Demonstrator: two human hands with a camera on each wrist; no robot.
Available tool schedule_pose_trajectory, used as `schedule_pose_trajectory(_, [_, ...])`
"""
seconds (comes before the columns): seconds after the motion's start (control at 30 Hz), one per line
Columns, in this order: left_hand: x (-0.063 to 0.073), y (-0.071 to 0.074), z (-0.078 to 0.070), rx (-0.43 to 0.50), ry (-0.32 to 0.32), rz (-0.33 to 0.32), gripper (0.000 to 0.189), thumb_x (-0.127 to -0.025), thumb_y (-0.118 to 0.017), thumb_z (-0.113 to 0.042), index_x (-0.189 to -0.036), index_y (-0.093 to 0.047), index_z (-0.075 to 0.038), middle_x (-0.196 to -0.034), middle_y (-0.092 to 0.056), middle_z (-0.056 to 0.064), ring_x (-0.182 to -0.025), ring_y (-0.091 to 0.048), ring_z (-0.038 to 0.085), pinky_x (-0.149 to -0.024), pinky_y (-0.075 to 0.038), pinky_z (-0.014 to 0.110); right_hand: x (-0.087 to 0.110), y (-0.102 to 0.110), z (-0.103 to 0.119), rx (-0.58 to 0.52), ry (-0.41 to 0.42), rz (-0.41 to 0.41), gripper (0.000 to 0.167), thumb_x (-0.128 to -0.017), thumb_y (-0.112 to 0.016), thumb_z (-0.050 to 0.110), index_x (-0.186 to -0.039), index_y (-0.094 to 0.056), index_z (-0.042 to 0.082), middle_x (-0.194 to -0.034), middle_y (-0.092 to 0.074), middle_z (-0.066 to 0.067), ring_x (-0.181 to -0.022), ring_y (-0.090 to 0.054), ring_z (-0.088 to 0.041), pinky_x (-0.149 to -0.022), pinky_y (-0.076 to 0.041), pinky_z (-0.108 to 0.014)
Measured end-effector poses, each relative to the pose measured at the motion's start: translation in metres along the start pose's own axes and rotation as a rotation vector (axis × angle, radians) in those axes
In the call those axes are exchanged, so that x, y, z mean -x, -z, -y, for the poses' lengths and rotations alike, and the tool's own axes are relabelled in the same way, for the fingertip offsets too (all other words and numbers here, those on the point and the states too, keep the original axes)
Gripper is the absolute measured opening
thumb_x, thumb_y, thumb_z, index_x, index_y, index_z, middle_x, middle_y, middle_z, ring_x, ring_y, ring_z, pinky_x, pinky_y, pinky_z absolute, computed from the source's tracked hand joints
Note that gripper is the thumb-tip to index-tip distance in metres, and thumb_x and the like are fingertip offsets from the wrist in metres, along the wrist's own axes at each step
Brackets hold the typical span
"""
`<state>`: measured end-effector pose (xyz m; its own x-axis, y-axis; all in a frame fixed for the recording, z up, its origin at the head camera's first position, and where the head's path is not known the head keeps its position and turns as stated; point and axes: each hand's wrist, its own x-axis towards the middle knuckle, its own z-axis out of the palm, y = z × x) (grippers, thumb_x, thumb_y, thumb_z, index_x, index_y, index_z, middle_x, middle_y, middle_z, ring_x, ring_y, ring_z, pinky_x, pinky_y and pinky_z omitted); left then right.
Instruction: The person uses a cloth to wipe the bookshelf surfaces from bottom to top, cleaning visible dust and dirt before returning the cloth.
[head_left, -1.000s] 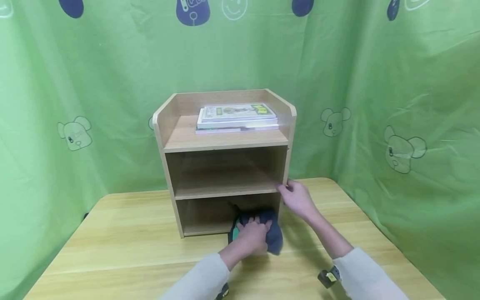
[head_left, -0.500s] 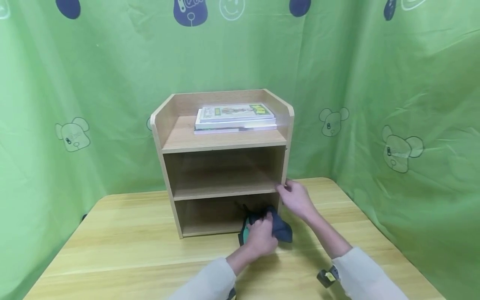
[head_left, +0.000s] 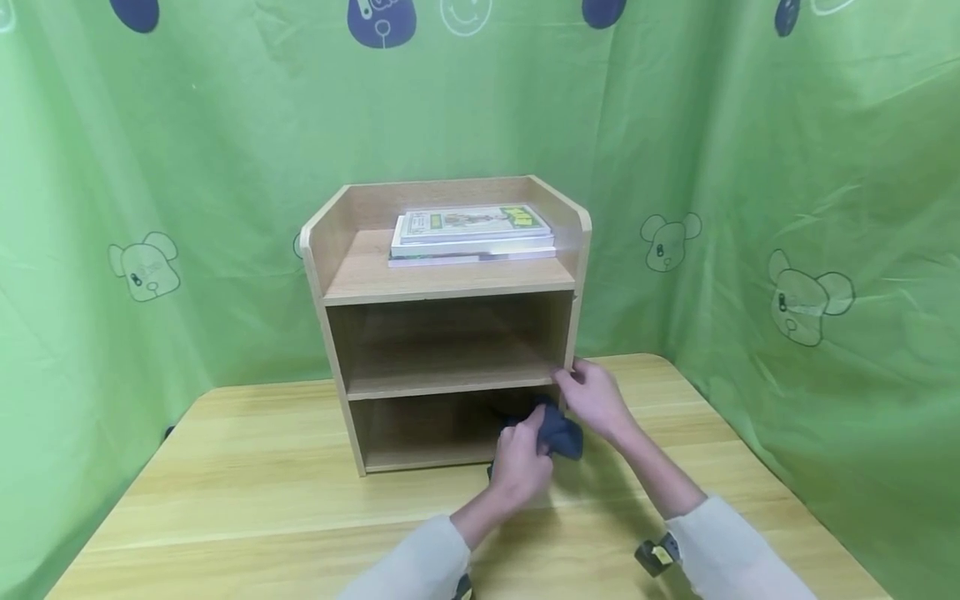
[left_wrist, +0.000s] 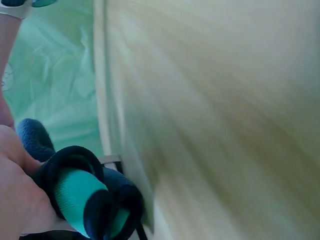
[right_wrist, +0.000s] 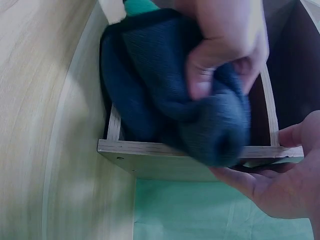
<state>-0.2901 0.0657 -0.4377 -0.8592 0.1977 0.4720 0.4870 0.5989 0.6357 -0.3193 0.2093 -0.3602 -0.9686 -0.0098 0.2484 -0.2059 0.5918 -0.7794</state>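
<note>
A small wooden shelf unit [head_left: 450, 296] stands on the table. At the right end of its lowest compartment, my left hand [head_left: 517, 467] grips a bunched dark blue cloth [head_left: 562, 435]. The right wrist view shows the left thumb [right_wrist: 201, 82] pressed into the folds, with part of the cloth overlapping the side panel's front edge. Green fabric and black edging [left_wrist: 80, 195] show in the left wrist view. My right hand [head_left: 596, 404] holds the unit's right side panel at middle-shelf height, thumb inside and fingers outside.
Several books [head_left: 472, 237] lie stacked on the unit's top shelf. Under everything is a light wooden table [head_left: 262, 508]. A green patterned curtain [head_left: 240, 125] hangs behind and on both sides.
The left hand and the cloth have moved right and a little forward, to the right side panel. Less of the cloth's green side shows. My right hand has kept its hold.
</note>
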Motion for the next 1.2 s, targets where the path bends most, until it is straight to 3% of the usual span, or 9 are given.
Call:
schedule_pose_trajectory(0.1, [-0.004,0.002,-0.006,0.013,-0.06,-0.079,0.052,-0.075,-0.065,0.01,-0.119,-0.063,-0.017,-0.101,-0.076,0.006,-0.091,-0.073,0.027,-0.077,-0.059,0.037,-0.001,0.0,0.001,0.017,0.003,-0.015,0.039,-0.103,-0.052,0.029,-0.119,-0.066,-0.005,-0.09,-0.07,-0.02,-0.073,-0.062,-0.024,-0.063,-0.05,-0.031])
schedule_pose_trajectory(0.2, [-0.006,0.004,-0.013,0.018,-0.115,-0.14,0.056,-0.077,-0.065,0.01,-0.126,-0.061,-0.016,-0.111,-0.074,0.007,-0.098,-0.073,0.028,-0.084,-0.059,0.042,-0.002,0.001,0.002,0.026,0.003,-0.016,0.038,-0.103,-0.053,0.029,-0.112,-0.068,-0.005,-0.09,-0.07,-0.018,-0.072,-0.06,-0.022,-0.062,-0.049,-0.03])
schedule_pose_trajectory(0.37, [-0.003,0.004,-0.017,-0.036,-0.18,-0.126,0.073,-0.077,-0.065,0.014,-0.145,-0.051,-0.009,-0.136,-0.065,0.011,-0.119,-0.067,0.028,-0.099,-0.053,0.057,-0.001,0.003,0.006,0.002,-0.022,0.017,0.039,-0.102,-0.053,0.028,-0.113,-0.067,-0.007,-0.084,-0.067,-0.016,-0.066,-0.058,-0.019,-0.058,-0.05,-0.031])
schedule_pose_trajectory(0.57, [-0.002,0.004,-0.017,-0.112,-0.157,-0.04,0.081,-0.075,-0.066,0.015,-0.151,-0.043,-0.002,-0.146,-0.057,0.017,-0.128,-0.061,0.032,-0.107,-0.045,0.06,-0.001,0.006,0.01,-0.011,-0.041,0.048,0.043,-0.103,-0.052,0.029,-0.119,-0.064,-0.009,-0.088,-0.068,-0.018,-0.065,-0.06,-0.019,-0.057,-0.053,-0.032])
schedule_pose_trajectory(0.8, [0.0,0.0,-0.009,-0.261,-0.1,0.105,0.08,-0.072,-0.075,0.006,-0.147,-0.046,0.001,-0.138,-0.062,0.019,-0.123,-0.064,0.03,-0.106,-0.049,0.056,-0.002,0.007,0.007,-0.007,-0.022,0.069,0.042,-0.104,-0.051,0.028,-0.121,-0.063,-0.008,-0.092,-0.069,-0.021,-0.068,-0.059,-0.02,-0.057,-0.049,-0.031])
schedule_pose_trajectory(0.93, [0.007,-0.007,-0.002,-0.419,-0.064,0.235,0.082,-0.073,-0.079,-0.006,-0.148,-0.045,0.004,-0.14,-0.061,0.019,-0.126,-0.062,0.028,-0.106,-0.05,0.053,-0.002,0.007,0.004,0.005,-0.01,0.074,0.045,-0.104,-0.051,0.028,-0.129,-0.061,-0.008,-0.108,-0.069,-0.027,-0.072,-0.063,-0.022,-0.056,-0.049,-0.031])
schedule_pose_trajectory(1.03, [0.012,-0.01,-0.001,-0.526,-0.038,0.305,0.084,-0.076,-0.079,-0.015,-0.15,-0.043,0.002,-0.144,-0.058,0.02,-0.13,-0.058,0.032,-0.105,-0.048,0.059,-0.002,0.006,0.003,0.008,-0.007,0.076,0.046,-0.104,-0.051,0.028,-0.131,-0.059,-0.008,-0.116,-0.068,-0.029,-0.077,-0.067,-0.027,-0.06,-0.051,-0.032])
schedule_pose_trajectory(1.2, [0.016,-0.012,-0.004,-0.544,0.08,0.402,0.093,-0.086,-0.077,-0.044,-0.158,-0.032,-0.006,-0.156,-0.039,0.029,-0.145,-0.038,0.047,-0.111,-0.031,0.073,-0.002,0.006,0.003,-0.004,-0.002,0.073,0.047,-0.104,-0.052,0.028,-0.134,-0.058,-0.008,-0.12,-0.068,-0.03,-0.081,-0.069,-0.031,-0.061,-0.053,-0.033])
